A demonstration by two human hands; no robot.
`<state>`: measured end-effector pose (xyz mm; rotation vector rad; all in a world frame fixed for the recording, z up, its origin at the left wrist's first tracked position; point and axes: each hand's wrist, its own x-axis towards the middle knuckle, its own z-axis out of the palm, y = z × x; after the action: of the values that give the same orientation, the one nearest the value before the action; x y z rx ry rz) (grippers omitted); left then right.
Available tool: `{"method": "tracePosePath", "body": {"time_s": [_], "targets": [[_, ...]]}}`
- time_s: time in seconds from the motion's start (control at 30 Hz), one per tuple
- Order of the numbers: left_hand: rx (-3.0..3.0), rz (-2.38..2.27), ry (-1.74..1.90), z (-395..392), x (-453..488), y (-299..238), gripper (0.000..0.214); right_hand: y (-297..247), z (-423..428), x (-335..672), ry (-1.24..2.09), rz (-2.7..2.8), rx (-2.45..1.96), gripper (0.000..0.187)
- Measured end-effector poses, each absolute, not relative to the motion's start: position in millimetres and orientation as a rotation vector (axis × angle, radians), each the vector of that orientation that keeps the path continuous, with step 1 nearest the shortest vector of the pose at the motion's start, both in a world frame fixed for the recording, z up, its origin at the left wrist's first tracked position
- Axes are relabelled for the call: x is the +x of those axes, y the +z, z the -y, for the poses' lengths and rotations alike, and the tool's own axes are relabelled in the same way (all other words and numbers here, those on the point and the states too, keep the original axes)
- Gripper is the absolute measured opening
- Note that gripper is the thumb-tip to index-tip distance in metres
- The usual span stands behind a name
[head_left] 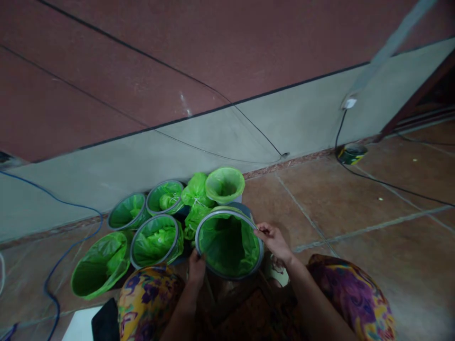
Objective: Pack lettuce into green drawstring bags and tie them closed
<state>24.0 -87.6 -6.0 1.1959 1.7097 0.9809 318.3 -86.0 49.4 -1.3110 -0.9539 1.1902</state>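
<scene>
Gaping toward the wearer, a round lined bin sits between the person's knees, in front of the body and near a cluster of other green-lined bins by the wall. It has a smooth grey rim, and a bright green liner covers the inside, wrinkled low on the right and falling into dark shadow at the middle. The right hand is nearly closed, thumb and fingers pinching the rim at its right side. The left hand curls narrowly on the rim's lower left, its fingertips partly hidden. The mouth tilts up and back to the person, so the bin's long axis slopes down and away; its base is out of sight.
</scene>
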Motion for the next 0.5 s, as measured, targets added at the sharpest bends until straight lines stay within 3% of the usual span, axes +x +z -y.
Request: {"method": "tracePosePath", "body": {"time_s": [0.17,0.37,0.5], "targets": [[1.495,-1.660,0.910,76.1,24.7,33.6,0.023,80.4,87.4,322.8,1.104,1.126,-1.333,0.033],[1.843,-1.857,0.562,59.6,42.2,100.5,0.018,103.8,93.4,323.0,0.737,1.345,-1.528,0.027],[1.802,-1.602,0.787,43.0,47.1,129.6,0.013,105.3,97.0,324.4,0.722,1.134,-1.532,0.036]]}}
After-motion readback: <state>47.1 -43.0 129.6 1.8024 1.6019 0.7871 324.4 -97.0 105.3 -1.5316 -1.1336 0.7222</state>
